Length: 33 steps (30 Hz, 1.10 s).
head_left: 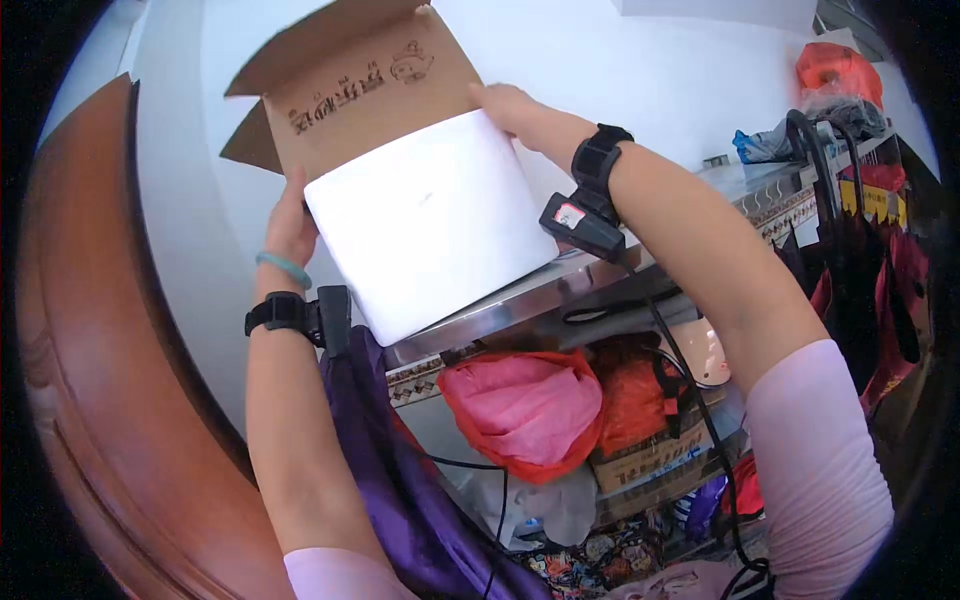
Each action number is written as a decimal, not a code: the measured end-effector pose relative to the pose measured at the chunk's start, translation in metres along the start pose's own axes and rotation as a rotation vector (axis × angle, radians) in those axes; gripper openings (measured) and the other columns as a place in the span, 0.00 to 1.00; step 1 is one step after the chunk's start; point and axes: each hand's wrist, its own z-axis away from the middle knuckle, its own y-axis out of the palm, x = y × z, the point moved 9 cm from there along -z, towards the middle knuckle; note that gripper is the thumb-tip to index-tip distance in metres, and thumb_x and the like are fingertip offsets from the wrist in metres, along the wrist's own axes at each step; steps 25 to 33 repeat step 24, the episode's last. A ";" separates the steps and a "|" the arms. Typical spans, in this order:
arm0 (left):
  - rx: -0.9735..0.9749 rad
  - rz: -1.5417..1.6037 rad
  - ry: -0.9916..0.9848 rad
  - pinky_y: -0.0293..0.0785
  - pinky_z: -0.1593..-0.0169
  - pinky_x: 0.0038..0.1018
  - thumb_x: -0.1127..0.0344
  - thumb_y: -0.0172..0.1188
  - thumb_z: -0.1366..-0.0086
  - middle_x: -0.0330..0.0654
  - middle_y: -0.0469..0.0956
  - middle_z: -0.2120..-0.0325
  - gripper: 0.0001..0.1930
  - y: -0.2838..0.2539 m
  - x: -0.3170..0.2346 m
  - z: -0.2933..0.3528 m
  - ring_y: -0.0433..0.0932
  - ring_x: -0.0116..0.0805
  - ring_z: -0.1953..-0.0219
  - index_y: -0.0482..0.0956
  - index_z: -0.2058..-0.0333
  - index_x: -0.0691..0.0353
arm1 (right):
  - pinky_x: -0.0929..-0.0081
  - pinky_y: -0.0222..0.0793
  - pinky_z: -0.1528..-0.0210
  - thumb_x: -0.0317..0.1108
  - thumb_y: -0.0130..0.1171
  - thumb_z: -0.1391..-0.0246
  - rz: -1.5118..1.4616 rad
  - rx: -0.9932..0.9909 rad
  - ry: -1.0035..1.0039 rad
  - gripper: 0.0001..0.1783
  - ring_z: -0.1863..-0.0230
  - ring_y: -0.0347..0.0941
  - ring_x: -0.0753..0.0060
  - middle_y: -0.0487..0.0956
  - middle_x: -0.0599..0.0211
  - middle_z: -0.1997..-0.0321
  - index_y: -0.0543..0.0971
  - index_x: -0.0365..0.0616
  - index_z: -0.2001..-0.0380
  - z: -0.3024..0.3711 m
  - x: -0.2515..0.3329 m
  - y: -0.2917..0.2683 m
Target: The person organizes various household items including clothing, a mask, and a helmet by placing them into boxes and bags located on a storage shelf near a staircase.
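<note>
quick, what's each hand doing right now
Left hand: gripping the white box at its left edge.
Right hand: holding the box's top right corner.

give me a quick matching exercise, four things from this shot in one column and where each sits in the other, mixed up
Things:
1. brown cardboard box with open flaps
2. red plastic bag with pink fabric inside
3. purple shiny cloth
4. smooth white block

Places:
A. hanging beside the left forearm
B. sticking out of the box, over the metal shelf edge
C. under the shelf edge
D. held up between the left hand and right hand

Pairs: 1-D, 2-C, 3-A, 4-B
</note>
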 end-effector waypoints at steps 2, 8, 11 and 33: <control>-0.048 -0.068 -0.020 0.59 0.47 0.39 0.41 0.49 0.43 0.50 0.61 0.47 0.35 -0.006 -0.015 -0.001 0.64 0.42 0.49 0.59 0.46 0.64 | 0.67 0.65 0.55 0.52 0.44 0.53 0.014 -0.181 -0.148 0.31 0.56 0.71 0.57 0.75 0.52 0.58 0.73 0.33 0.60 -0.001 0.016 -0.014; -0.273 -0.194 0.042 0.59 0.48 0.45 0.37 0.54 0.49 0.54 0.61 0.50 0.43 0.008 -0.104 0.043 0.59 0.49 0.47 0.54 0.43 0.61 | 0.61 0.66 0.56 0.56 0.53 0.53 -0.363 -0.207 -0.207 0.35 0.51 0.65 0.60 0.68 0.52 0.51 0.67 0.35 0.54 0.048 0.088 -0.074; -0.148 -0.097 0.134 0.61 0.49 0.43 0.37 0.54 0.49 0.51 0.62 0.50 0.42 0.057 -0.121 0.064 0.61 0.46 0.48 0.56 0.44 0.61 | 0.61 0.67 0.58 0.57 0.52 0.53 -0.328 -0.059 -0.192 0.35 0.54 0.67 0.62 0.70 0.54 0.54 0.66 0.37 0.52 0.065 0.093 -0.077; 0.051 -0.823 0.604 0.68 0.51 0.36 0.56 0.44 0.38 0.42 0.58 0.45 0.25 0.140 -0.258 0.143 0.65 0.39 0.50 0.55 0.42 0.54 | 0.64 0.67 0.59 0.55 0.52 0.52 -0.179 -0.150 -0.691 0.31 0.61 0.70 0.63 0.74 0.56 0.62 0.72 0.34 0.59 0.148 0.188 -0.184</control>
